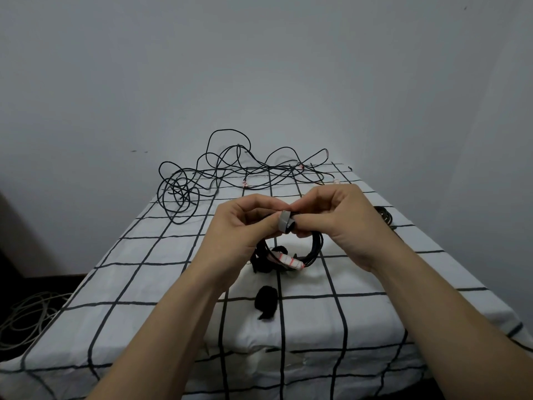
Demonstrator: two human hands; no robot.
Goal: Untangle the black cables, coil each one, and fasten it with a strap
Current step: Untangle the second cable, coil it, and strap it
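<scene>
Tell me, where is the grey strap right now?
In the head view it is mid-frame: the grey strap loops round the top of the coiled black cable, held between the left hand and right hand.

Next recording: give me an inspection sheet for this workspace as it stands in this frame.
Surface: table under a white checked cloth, wrinkled near the front.
Job's things: coiled cable held in both hands, grey strap wrapped round its top; black roll, likely a spare strap, on the cloth; second coil at the right edge.
Clutter: nothing seen.
Grippers: left hand pinches the grey strap; right hand pinches the coiled cable beside it.
Cables: black tangle at the far end, not yet coiled.
Surroundings: grey wall; pale cables on the floor, left.
</scene>
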